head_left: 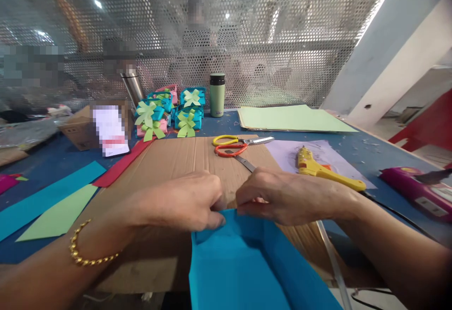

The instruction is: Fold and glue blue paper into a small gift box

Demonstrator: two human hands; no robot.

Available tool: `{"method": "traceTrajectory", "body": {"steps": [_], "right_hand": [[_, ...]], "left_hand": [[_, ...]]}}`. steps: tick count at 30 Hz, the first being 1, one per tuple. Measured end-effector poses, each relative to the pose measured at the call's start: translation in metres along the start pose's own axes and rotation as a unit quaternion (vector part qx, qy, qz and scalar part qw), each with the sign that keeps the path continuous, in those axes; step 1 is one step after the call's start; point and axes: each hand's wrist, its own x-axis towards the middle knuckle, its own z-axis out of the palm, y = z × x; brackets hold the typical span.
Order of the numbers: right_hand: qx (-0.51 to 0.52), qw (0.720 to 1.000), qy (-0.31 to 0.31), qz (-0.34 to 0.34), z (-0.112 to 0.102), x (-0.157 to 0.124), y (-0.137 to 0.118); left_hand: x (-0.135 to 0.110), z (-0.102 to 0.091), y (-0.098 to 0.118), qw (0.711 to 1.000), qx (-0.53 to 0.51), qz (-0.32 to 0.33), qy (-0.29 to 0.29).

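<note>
A blue paper box [233, 272] with folded-up sides lies before me at the bottom centre. My left hand [187, 199] pinches the left part of its far wall, thumb on the inner side. On the right part of the same wall, my right hand [275, 194] is also closed, with thumb and fingers pressed on the edge. A small gap separates the two hands. Just beyond them, scissors [233, 147] with a yellow and a red handle rest on a cardboard sheet [176, 159], and a metal blade [245, 163] points toward my right hand.
At right lie a yellow glue gun [328, 173] on lilac paper [278, 152] and a magenta device [416, 190]. Behind stand small bow-topped boxes [189, 119], a green tumbler [217, 96] and pale green sheets [293, 118]. Left are a phone [111, 131] and blue strip [52, 197].
</note>
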Motion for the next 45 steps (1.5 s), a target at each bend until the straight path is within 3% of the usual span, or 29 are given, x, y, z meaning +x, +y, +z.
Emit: {"method": "traceTrajectory", "body": {"steps": [6, 15, 21, 24, 29, 31, 35, 45], "right_hand": [[-0.024, 0.999, 0.012, -0.043, 0.002, 0.000, 0.001], [0.006, 0.998, 0.036, -0.048, 0.003, 0.004, 0.010], [0.075, 0.986, 0.150, -0.003, -0.007, 0.006, 0.020], [0.108, 0.987, 0.121, 0.013, -0.009, 0.003, 0.018], [0.105, 0.993, -0.019, 0.057, -0.005, -0.002, 0.002], [0.077, 0.995, -0.044, 0.049, -0.003, -0.003, -0.004], [0.033, 0.998, -0.035, 0.031, -0.002, -0.007, -0.010], [-0.029, 0.999, -0.006, -0.012, 0.003, -0.009, -0.013]], "left_hand": [[0.001, -0.002, 0.001, 0.999, -0.042, 0.018, -0.020], [0.005, -0.007, -0.004, 0.998, 0.006, 0.065, -0.012], [0.010, -0.012, -0.023, 0.997, -0.057, 0.058, -0.004], [0.011, -0.009, -0.022, 0.996, -0.055, 0.063, -0.006], [0.006, 0.000, -0.008, 0.995, -0.049, 0.080, -0.019], [0.004, 0.004, -0.002, 0.994, -0.051, 0.099, -0.014], [0.002, 0.008, 0.003, 0.991, -0.038, 0.125, 0.010], [0.001, 0.009, 0.010, 0.998, 0.001, 0.064, 0.006]]}}
